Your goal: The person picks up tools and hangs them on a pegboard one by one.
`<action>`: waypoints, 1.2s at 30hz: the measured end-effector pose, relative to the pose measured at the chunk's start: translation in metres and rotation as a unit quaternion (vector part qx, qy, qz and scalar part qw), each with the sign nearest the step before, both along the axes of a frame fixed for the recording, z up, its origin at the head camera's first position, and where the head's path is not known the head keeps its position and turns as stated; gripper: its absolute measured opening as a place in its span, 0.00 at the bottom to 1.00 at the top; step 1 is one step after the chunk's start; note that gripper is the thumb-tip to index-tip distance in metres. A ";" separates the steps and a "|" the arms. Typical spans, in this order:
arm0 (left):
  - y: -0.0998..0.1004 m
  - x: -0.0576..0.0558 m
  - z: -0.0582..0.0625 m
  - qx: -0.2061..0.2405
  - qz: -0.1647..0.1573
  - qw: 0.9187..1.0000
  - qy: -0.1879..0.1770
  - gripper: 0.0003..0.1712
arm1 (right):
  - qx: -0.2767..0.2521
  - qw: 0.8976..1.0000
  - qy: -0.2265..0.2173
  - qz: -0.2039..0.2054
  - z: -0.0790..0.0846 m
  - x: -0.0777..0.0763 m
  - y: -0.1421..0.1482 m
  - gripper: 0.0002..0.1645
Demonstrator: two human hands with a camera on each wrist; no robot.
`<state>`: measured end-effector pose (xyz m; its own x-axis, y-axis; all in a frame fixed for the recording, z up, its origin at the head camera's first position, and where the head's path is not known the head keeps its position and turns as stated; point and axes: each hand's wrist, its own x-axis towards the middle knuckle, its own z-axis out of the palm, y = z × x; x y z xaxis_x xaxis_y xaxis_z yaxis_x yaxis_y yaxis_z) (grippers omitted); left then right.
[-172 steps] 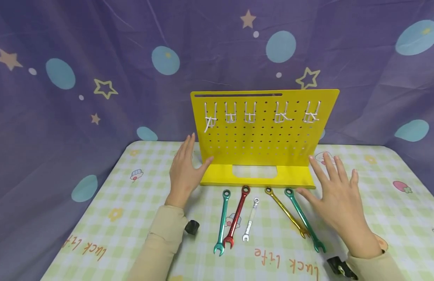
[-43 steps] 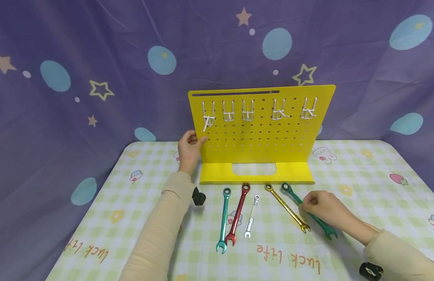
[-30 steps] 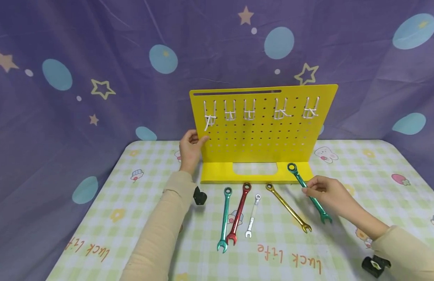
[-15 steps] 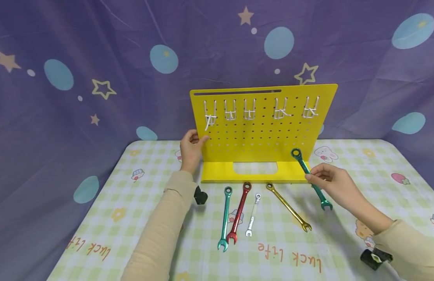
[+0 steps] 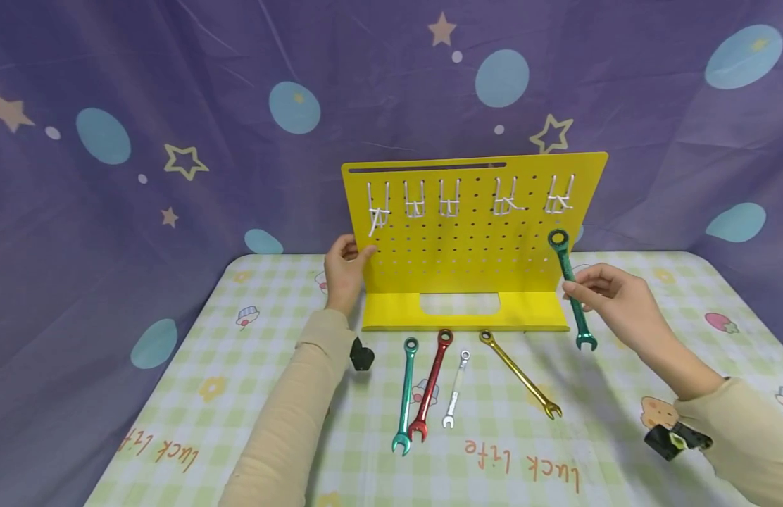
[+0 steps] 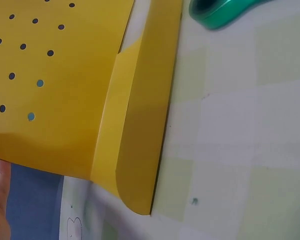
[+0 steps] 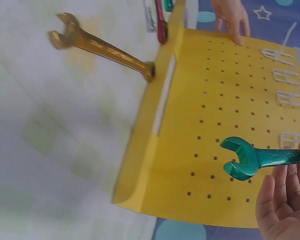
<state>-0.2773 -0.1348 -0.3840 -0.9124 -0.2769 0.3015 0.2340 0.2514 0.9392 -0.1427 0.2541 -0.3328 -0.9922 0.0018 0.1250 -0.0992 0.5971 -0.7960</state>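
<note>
My right hand (image 5: 622, 303) pinches a green combination wrench (image 5: 570, 278) by the middle of its shaft, ring end up and open end down. The wrench is raised off the table, overlapping the right edge of the yellow pegboard (image 5: 458, 260) in the head view. At the board's left edge my left hand (image 5: 346, 273) grips it, thumb in front and fingers behind. White wire hooks line the upper part of the board; the rightmost hook (image 5: 559, 197) is above the held wrench's ring. In the right wrist view the wrench's open jaw end (image 7: 242, 159) points away from the palm.
On the checked tablecloth (image 5: 271, 394) before the board lie a teal wrench (image 5: 406, 394), a red wrench (image 5: 433, 384), a small silver wrench (image 5: 456, 391) and a gold wrench (image 5: 520, 373). A purple patterned curtain (image 5: 391, 84) hangs behind the table.
The right hand, open at first, has taken hold of the green wrench and raised it off the cloth toward the board's right side. The left hand has closed on the board's left edge and stayed.
</note>
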 end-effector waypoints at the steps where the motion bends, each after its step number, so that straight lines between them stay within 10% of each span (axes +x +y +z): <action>1: 0.000 0.000 0.000 -0.001 0.001 1.000 0.001 0.16 | -0.003 1.000 0.002 -0.001 0.002 -0.001 0.001 0.20; 36: 0.001 0.000 -0.002 -0.008 0.007 1.000 -0.007 0.17 | -0.027 0.998 0.004 -0.048 0.014 -0.042 0.005 0.24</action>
